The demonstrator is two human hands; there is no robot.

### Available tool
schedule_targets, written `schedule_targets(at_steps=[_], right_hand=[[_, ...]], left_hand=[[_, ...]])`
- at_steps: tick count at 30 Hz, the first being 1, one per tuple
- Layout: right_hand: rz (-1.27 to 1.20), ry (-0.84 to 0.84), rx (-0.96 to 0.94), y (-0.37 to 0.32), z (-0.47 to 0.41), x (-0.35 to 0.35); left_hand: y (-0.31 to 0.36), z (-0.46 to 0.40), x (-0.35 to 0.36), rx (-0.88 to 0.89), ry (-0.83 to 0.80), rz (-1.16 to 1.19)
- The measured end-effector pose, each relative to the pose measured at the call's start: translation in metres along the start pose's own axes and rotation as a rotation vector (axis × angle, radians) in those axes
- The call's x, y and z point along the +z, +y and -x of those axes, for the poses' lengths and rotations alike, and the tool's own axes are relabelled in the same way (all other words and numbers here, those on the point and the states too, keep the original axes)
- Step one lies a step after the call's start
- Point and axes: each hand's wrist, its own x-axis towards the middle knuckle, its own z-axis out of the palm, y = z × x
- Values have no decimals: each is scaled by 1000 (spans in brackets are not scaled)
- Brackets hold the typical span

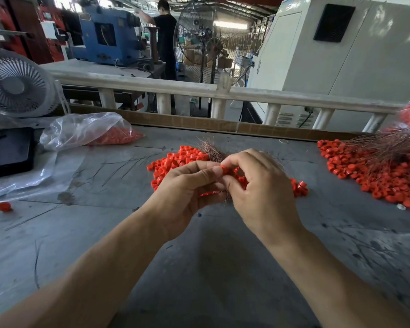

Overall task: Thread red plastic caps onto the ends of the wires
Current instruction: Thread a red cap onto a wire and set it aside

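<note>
Red cap sits pinched between our left hand and right hand, above the loose caps on the bench. We judge threading is under way; next, the wire end must meet the cap's hole.

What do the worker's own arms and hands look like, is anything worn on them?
Both forearms are bare right down to the bottom edge of the picture, so no sleeves show. The left hand and the right hand wear no gloves, and no ring, watch or wristband is visible on either. The nails that can be seen look short and unpainted.
</note>
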Motion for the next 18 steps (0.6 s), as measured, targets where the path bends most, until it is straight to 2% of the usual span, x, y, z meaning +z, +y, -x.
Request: schedule_targets(at_steps=[14, 18], right_hand=[[-3, 70, -64, 4, -1, 1], [2, 39, -91, 6, -2, 0]], left_hand=[[1, -1, 0, -45, -59, -29], [2, 0, -1, -32, -49, -30]])
